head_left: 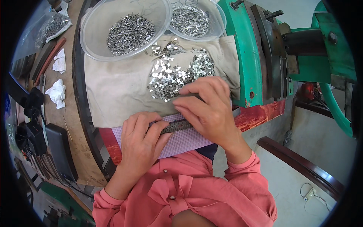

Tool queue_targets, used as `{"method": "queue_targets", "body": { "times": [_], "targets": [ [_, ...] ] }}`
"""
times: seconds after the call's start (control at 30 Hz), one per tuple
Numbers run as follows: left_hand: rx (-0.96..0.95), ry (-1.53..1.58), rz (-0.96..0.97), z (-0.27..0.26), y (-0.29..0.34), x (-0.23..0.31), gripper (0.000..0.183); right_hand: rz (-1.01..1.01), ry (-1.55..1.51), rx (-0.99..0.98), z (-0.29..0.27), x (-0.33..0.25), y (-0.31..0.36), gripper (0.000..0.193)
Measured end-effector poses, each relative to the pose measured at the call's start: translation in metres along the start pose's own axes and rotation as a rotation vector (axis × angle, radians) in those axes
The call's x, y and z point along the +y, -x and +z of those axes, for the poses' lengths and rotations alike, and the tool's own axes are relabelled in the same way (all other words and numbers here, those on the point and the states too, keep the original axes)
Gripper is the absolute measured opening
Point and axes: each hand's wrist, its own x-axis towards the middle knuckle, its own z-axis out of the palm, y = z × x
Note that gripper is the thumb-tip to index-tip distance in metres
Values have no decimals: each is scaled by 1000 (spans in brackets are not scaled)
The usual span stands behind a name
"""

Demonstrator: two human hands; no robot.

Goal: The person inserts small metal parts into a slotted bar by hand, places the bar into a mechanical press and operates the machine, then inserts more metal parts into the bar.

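My left hand [141,140] is closed around the left end of a ridged metal strip [176,126], its thumb and fingertips pressing on it. The strip lies on a pale purple checked cloth [181,143] in front of me. Just above its right part, my right hand [210,108] has thumb and forefinger brought together. Anything between those fingertips is too small or hidden to make out. Beyond the right fingers, a loose heap of small shiny metal pieces [166,81] spreads over a beige cloth [113,87].
Two clear plastic bowls stand at the back: one bowl [90,43] with dark metal pieces, the other [223,22] with thin silvery ones. A green machine [247,56] rises at right. White crumpled tissue [56,92] and a black box [59,151] are on the left.
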Motion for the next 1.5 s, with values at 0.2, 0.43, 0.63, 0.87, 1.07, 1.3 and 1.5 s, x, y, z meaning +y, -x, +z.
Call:
{"method": "queue_targets", "body": {
  "times": [0.2, 0.43, 0.63, 0.87, 1.07, 1.3, 1.5],
  "targets": [
    [100, 62, -4, 4, 12, -2, 27, 8, 116, -18, 13, -6, -10, 18],
    [137, -222, 167, 9, 25, 4, 22, 42, 91, -7, 13, -4, -10, 18],
    [107, -258, 198, 12, 24, 7, 21, 51, 73, -35, 5, -2, -5, 18],
    [97, -266, 183, 15, 22, 10, 20, 31, 64, -60, 3, 0, -5, 19],
    [89, -256, 202, 14, 22, 10, 20, -46, 115, -59, 8, 2, -9, 19],
    [252, -335, 73, -7, 9, 1, 22, -126, 186, -83, 17, -2, -17, 17],
    [176, -362, -20, -15, -15, -12, 18, -90, 117, -98, 14, -3, -12, 16]
  ]
}}
